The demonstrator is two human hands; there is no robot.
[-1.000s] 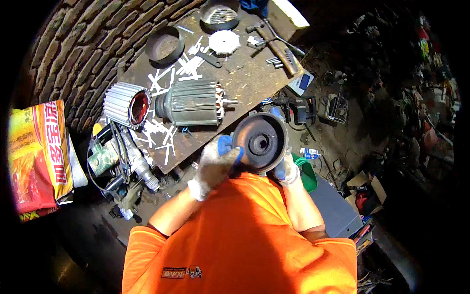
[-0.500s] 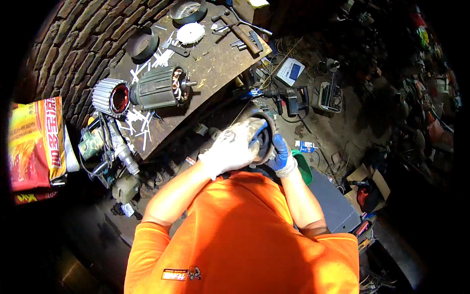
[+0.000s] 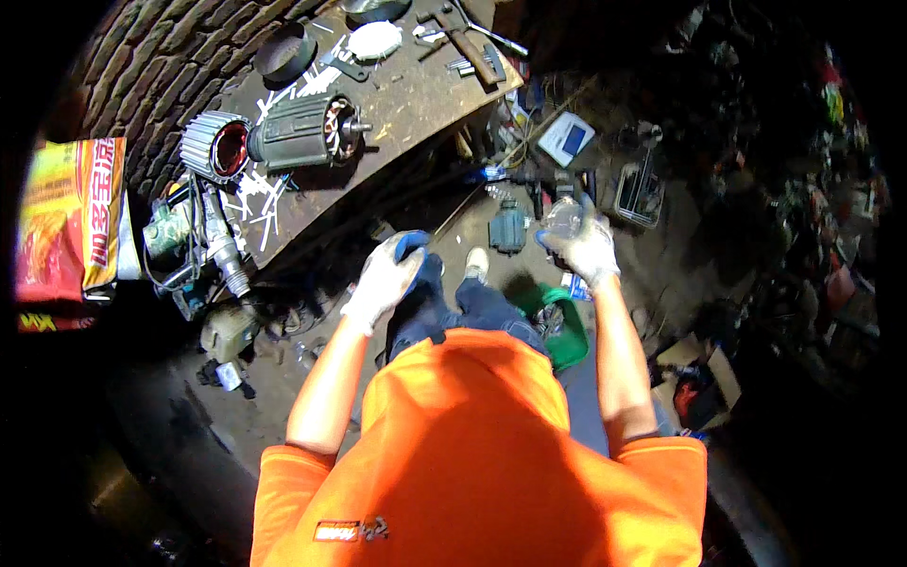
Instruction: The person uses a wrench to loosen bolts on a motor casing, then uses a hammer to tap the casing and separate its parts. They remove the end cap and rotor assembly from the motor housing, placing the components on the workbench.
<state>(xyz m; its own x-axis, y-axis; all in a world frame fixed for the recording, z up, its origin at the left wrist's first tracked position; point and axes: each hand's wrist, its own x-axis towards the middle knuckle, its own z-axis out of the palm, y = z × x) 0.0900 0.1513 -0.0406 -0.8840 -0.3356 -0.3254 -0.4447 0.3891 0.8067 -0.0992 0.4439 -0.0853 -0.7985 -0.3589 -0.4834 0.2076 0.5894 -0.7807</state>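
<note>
My right hand (image 3: 588,250), in a white glove with blue palm coating, is closed on a round grey motor end cover (image 3: 564,218) and holds it out to the right above the floor. The cover is blurred, so its details do not show. Over my left knee, my left hand (image 3: 383,282) wears a matching glove; its fingers are loosely bent, apart from the thumb, with nothing seen in them. Between the hands, farther off, a dark teal motor housing (image 3: 508,227) stands on the floor.
On the workbench (image 3: 406,104) lie a motor (image 3: 302,130), a finned stator housing (image 3: 215,145), a hammer (image 3: 470,52) and white strips. A power tool (image 3: 222,246) hangs beside the bench. A green bin (image 3: 567,335) stands by my right leg, and a cardboard box (image 3: 709,378) lies beyond.
My hands have come apart from in front of my body. The right carried the round cover to the right; the left let go and moved left. The teal housing and my legs now show.
</note>
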